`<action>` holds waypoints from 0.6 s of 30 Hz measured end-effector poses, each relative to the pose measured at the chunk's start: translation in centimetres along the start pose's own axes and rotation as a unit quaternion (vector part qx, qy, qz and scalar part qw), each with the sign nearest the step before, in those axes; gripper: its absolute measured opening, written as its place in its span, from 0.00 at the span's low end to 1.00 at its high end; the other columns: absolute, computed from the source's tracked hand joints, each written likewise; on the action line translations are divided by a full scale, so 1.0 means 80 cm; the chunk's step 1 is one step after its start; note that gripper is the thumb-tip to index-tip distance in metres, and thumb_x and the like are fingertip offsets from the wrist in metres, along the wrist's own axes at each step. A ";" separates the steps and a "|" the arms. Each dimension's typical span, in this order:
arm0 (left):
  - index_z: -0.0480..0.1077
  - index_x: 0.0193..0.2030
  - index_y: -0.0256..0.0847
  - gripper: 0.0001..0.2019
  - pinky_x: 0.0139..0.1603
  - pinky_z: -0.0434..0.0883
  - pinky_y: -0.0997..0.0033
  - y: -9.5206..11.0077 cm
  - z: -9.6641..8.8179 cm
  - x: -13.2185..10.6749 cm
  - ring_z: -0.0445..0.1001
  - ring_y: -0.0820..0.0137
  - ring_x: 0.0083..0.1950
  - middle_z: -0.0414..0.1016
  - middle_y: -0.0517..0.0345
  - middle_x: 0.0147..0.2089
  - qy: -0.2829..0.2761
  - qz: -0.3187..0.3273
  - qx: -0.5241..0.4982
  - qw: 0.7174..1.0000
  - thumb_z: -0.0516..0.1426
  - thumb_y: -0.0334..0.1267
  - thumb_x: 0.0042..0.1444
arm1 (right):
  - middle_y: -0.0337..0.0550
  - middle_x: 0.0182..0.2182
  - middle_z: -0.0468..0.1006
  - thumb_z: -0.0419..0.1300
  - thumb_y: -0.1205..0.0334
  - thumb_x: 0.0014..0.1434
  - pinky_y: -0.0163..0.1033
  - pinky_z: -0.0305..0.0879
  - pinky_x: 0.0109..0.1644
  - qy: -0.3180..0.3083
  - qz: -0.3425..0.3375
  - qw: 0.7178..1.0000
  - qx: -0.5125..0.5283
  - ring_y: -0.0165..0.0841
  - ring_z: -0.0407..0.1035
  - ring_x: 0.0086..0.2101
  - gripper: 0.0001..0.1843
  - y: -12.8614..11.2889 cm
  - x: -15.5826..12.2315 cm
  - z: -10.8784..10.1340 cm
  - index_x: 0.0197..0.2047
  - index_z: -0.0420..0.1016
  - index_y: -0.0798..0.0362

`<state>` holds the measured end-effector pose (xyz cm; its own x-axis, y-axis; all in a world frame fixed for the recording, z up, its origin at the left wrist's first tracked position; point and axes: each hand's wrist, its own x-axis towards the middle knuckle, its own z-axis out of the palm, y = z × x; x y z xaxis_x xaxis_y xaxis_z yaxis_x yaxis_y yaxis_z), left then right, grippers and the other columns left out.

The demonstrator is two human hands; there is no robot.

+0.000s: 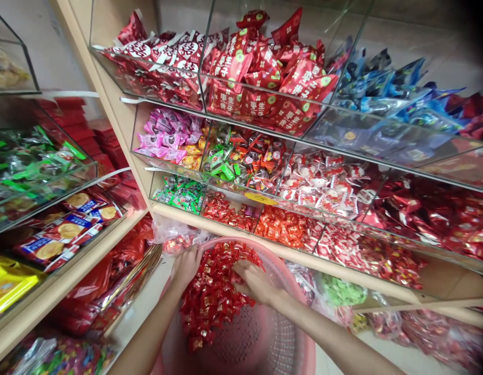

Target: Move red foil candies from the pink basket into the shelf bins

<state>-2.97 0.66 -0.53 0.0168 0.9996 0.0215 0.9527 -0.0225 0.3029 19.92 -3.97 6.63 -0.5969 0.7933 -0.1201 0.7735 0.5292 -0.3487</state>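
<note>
A pink perforated plastic basket [274,255] stands on the floor in front of me. Red-wrapped candies [213,291] are heaped along its far and left sides, and part of its bottom shows bare. My left hand [187,266] lies at the basket's far left rim, its fingers bent over the edge beside the candies. Inside the basket, my right hand [254,282] touches the right side of the heap. Its thumb and fingers are apart and slightly blurred, with the tips partly hidden among the candies.
Ahead rise shelves with clear bins of wrapped sweets, including red packets [260,78], green candies [181,194] and orange candies [282,226]. More shelves stand at left with biscuit packs [65,232]. Bagged sweets [440,333] lie under the right shelf, and a colourful bag [65,357] at lower left.
</note>
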 end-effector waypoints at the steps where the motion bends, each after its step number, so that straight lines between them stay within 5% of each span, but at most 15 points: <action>1: 0.66 0.47 0.40 0.24 0.40 0.66 0.68 0.000 -0.001 0.000 0.74 0.65 0.40 0.75 0.50 0.44 -0.003 0.001 0.000 1.000 0.36 0.49 0.61 | 0.45 0.39 0.70 0.55 0.62 0.55 0.35 0.61 0.39 -0.026 0.007 0.999 -0.021 0.33 0.65 0.38 0.07 0.002 -0.012 0.011 0.37 0.67 0.54; 8: 0.65 0.49 0.40 0.24 0.40 0.66 0.66 0.000 0.000 -0.001 0.74 0.63 0.40 0.74 0.49 0.45 -0.001 -0.003 0.001 1.000 0.36 0.49 0.61 | 0.48 0.40 0.73 0.54 0.68 0.53 0.38 0.64 0.41 -0.157 -0.020 0.976 -0.148 0.36 0.68 0.39 0.10 0.012 -0.048 0.063 0.39 0.72 0.56; 18: 0.65 0.50 0.40 0.23 0.41 0.66 0.68 -0.001 -0.002 -0.001 0.73 0.64 0.41 0.74 0.50 0.46 -0.004 -0.005 -0.003 1.000 0.37 0.49 0.61 | 0.48 0.37 0.74 0.52 0.71 0.55 0.38 0.66 0.30 -0.151 -0.089 0.961 -0.215 0.35 0.69 0.33 0.09 0.001 -0.040 0.116 0.34 0.73 0.55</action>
<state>-3.07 0.54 -0.37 0.0097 0.9999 0.0108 0.9510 -0.0126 0.3090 19.92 -9.25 -1.63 -0.7128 0.5887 -0.3812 0.6306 0.7759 0.0190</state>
